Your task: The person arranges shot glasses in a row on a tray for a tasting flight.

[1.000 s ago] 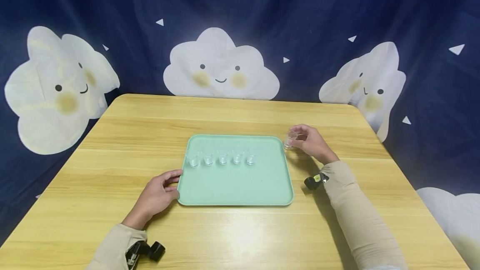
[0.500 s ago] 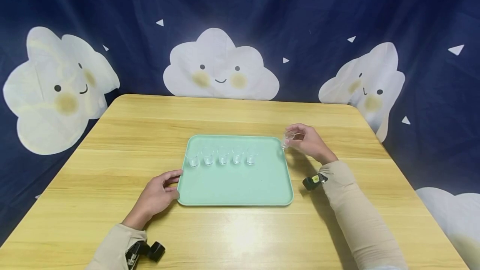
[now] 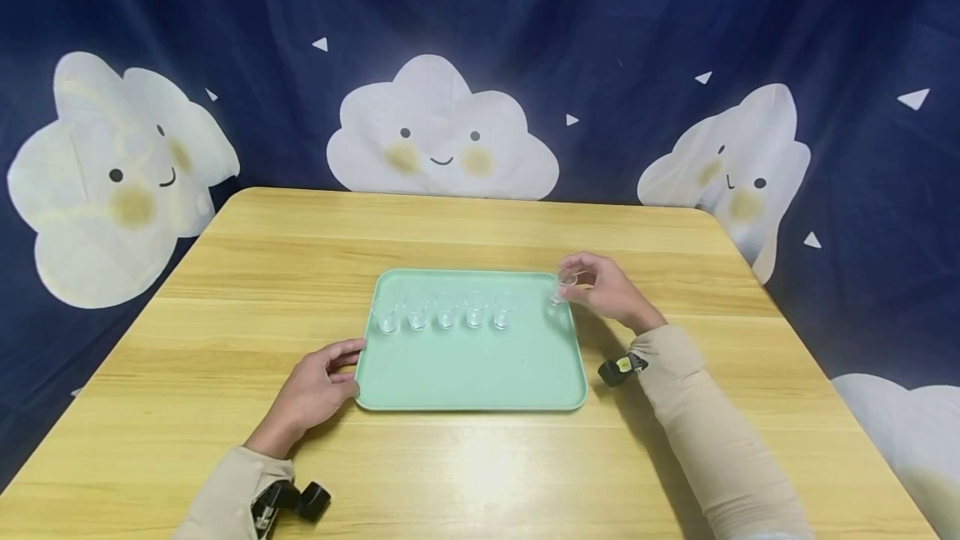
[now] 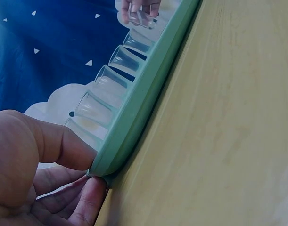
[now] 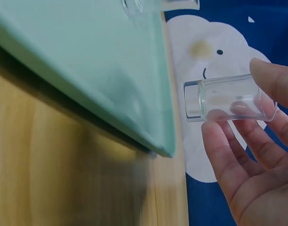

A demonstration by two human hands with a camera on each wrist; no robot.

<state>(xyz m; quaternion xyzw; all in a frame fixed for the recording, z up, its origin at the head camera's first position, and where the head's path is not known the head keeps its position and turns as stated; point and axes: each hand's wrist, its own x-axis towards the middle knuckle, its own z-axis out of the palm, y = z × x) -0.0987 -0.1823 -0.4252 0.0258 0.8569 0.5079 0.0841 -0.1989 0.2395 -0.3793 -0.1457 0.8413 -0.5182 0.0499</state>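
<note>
A small clear shot glass (image 5: 228, 99) is held between the thumb and fingers of my right hand (image 3: 609, 290), above the back right corner of a mint-green tray (image 3: 472, 373). The wrist view shows its thick base pointing away from the palm, apart from the tray. My left hand (image 3: 309, 394) pinches the tray's left edge, thumb and fingers at the rim (image 4: 118, 150) in the left wrist view. Several like shot glasses (image 3: 447, 312) stand upright in a row across the tray's left and middle, slightly behind its centre.
The tray lies on a light wooden table (image 3: 480, 473). Behind the table hangs a dark blue curtain (image 3: 262, 7) with white clouds and small triangles. A black wrist camera (image 3: 615, 370) sits under the right cuff, another camera (image 3: 311, 502) at the left.
My right hand has moved left with the shot glass, from beside the tray's right edge to over its back right corner. The left hand and the row of glasses have stayed put.
</note>
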